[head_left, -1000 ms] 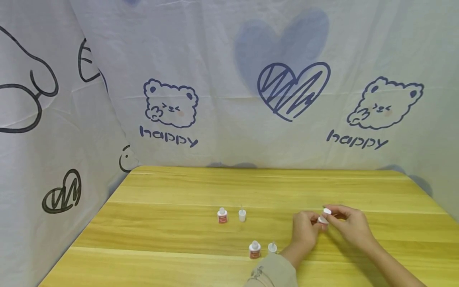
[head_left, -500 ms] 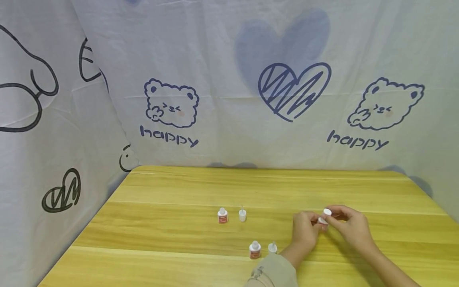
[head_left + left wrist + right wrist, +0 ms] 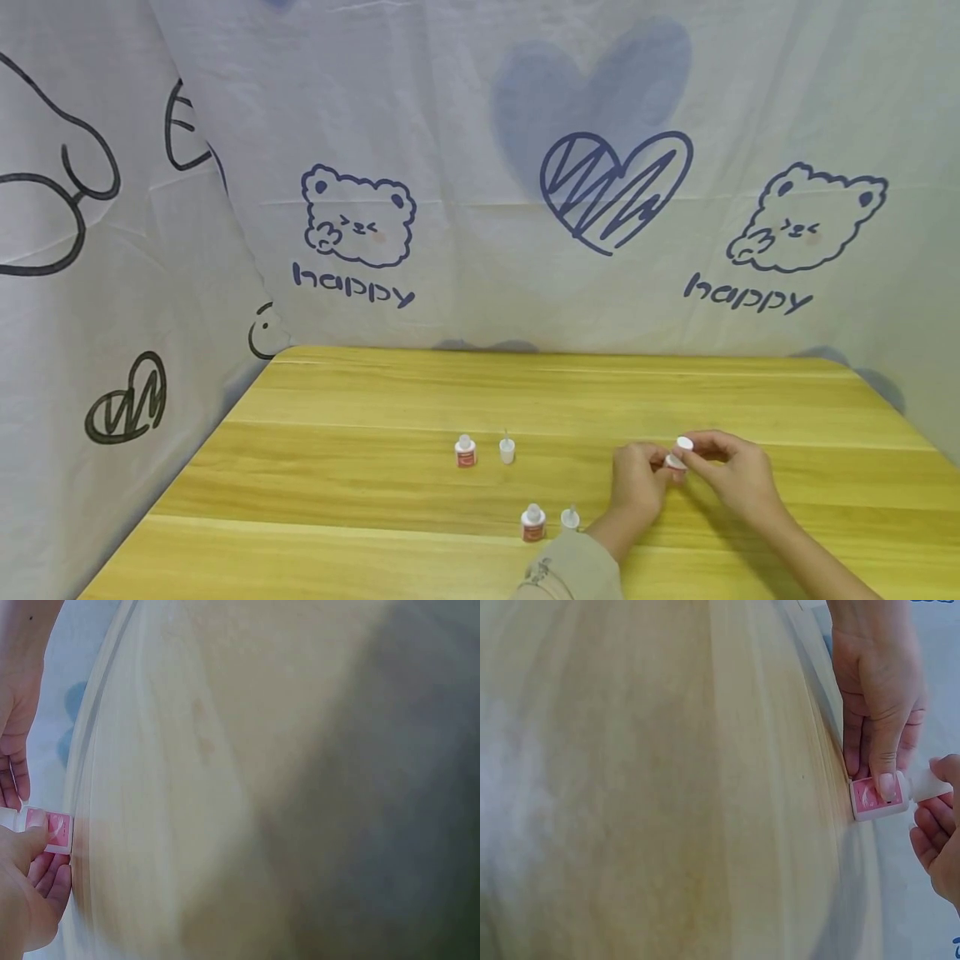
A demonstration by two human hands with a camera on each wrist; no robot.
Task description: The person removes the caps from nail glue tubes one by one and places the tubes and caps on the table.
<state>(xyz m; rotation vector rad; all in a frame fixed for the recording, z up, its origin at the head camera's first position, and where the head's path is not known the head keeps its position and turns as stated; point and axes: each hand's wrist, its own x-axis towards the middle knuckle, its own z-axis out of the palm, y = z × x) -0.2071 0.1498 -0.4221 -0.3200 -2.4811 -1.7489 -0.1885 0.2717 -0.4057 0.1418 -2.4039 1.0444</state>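
Over the right part of the table, my left hand [image 3: 636, 483] grips a small white bottle [image 3: 866, 801] with a pink label, thumb across the label. The bottle's lower end is right at the table top in the right wrist view. My right hand [image 3: 738, 475] pinches the white cap [image 3: 684, 443] at the bottle's top between thumb and fingers. In the head view, fingers hide much of the bottle. The cap sits in line with the bottle's neck in the right wrist view.
Two similar uncapped bottles stand on the wooden table [image 3: 337, 483]: a farther bottle [image 3: 466, 454] and a nearer bottle [image 3: 533, 525]. Beside each is a white cap, stem up: a far cap [image 3: 507, 452] and a near cap [image 3: 570, 520] close to the left sleeve [image 3: 581, 567]. Printed cloth [image 3: 465, 250] hangs behind.
Both hands keep almost the same place and hold on the bottle and its cap. Only a slight shift of the right fingers at the cap shows.
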